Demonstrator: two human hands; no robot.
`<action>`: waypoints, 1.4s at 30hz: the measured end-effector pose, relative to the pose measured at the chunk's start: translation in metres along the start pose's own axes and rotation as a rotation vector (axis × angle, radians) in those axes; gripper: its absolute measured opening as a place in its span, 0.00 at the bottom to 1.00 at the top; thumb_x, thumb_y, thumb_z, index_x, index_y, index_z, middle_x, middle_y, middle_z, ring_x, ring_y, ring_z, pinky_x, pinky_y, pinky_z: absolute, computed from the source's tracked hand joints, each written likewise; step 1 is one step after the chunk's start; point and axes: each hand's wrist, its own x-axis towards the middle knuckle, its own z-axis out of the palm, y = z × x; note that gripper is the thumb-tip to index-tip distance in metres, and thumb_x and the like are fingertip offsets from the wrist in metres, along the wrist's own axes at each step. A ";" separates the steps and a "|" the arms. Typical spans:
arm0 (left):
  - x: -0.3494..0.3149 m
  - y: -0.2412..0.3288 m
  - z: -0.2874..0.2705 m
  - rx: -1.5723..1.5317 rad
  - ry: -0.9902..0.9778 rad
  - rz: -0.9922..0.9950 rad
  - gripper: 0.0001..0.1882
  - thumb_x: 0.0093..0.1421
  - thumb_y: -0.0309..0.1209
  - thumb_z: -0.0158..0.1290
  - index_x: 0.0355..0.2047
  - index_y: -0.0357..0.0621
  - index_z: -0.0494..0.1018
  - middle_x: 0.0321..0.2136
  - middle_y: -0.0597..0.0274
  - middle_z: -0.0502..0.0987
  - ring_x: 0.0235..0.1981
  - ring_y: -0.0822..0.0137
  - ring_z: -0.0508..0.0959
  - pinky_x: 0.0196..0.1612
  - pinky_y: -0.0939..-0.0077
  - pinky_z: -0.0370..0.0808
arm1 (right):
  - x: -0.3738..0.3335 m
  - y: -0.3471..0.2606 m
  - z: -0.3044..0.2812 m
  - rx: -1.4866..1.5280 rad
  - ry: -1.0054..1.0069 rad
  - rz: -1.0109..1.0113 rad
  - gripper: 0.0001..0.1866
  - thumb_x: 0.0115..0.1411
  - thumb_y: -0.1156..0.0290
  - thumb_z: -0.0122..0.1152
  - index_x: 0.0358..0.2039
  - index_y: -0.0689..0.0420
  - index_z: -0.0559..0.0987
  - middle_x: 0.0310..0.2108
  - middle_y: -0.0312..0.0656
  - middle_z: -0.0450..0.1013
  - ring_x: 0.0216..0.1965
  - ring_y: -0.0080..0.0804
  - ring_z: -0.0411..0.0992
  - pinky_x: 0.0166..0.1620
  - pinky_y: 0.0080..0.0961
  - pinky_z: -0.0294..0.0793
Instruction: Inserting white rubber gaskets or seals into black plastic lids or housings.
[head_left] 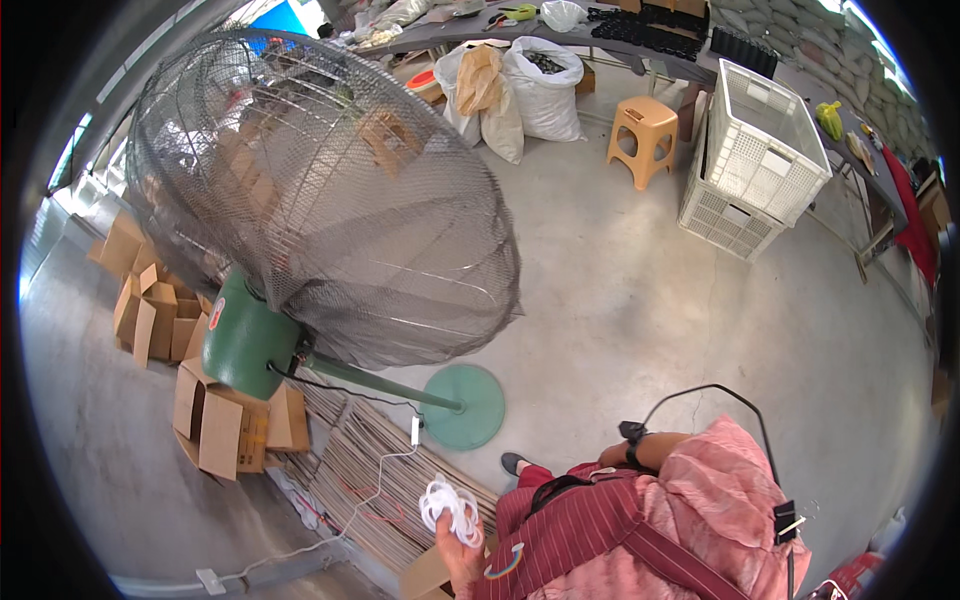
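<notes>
At the lower middle of the frame, the left hand (458, 545) is raised in front of the person's body, and its fingers are closed around a small bundle of white loops (448, 503), which look like thin plastic or rubber rings. The bundle sticks out above the fingers, so it is clearly clamped in this hand. The right hand is not visible; only the right forearm (655, 450) with a dark wrist strap shows at the lower right, so I cannot tell how that hand is.

The person wears a red striped apron (570, 530) and a pink garment (720, 500), both at the lower right of the frame.

A large standing fan (320, 200) fills the upper left and centre. Its grey wire cage is tilted, its motor housing (245, 340) is green, and its round green base (465, 405) stands on the concrete floor just above the hand. A white cable (370, 490) runs from the fan pole down to the lower left, over a stack of flattened cardboard (375, 470).

Open cardboard boxes (215, 415) lie at the left. At the upper right there are white plastic crates (755, 150), an orange stool (645, 135) and white sacks (525, 90) near a long table (600, 45).
</notes>
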 end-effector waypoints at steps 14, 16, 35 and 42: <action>-0.052 -0.100 0.032 0.153 -0.278 -0.344 0.16 0.57 0.30 0.52 0.45 0.42 0.67 0.36 0.57 0.76 0.36 0.63 0.78 0.27 0.73 0.77 | -0.183 0.089 0.133 0.667 0.118 0.347 0.23 0.56 0.53 0.52 0.44 0.57 0.76 0.45 0.52 0.72 0.49 0.44 0.70 0.51 0.35 0.68; -0.054 -0.108 0.035 0.188 -0.246 -0.300 0.16 0.57 0.31 0.52 0.45 0.42 0.67 0.36 0.57 0.76 0.35 0.63 0.78 0.27 0.73 0.77 | -0.185 0.083 0.126 0.670 0.168 0.351 0.23 0.55 0.53 0.52 0.44 0.57 0.76 0.45 0.52 0.72 0.49 0.44 0.70 0.50 0.35 0.68; 0.027 -0.208 0.161 0.561 -0.267 -0.532 0.14 0.58 0.32 0.51 0.44 0.45 0.68 0.33 0.59 0.76 0.30 0.64 0.78 0.24 0.73 0.75 | -0.234 0.065 0.061 0.652 0.899 0.684 0.26 0.49 0.50 0.55 0.40 0.58 0.77 0.38 0.53 0.75 0.43 0.49 0.73 0.45 0.39 0.71; 0.066 -0.324 0.301 0.451 -0.215 -0.454 0.14 0.57 0.32 0.52 0.43 0.44 0.67 0.32 0.58 0.75 0.27 0.66 0.77 0.19 0.75 0.73 | -0.313 0.193 0.017 1.109 1.012 0.629 0.26 0.47 0.52 0.57 0.40 0.61 0.78 0.38 0.55 0.75 0.43 0.49 0.73 0.48 0.34 0.71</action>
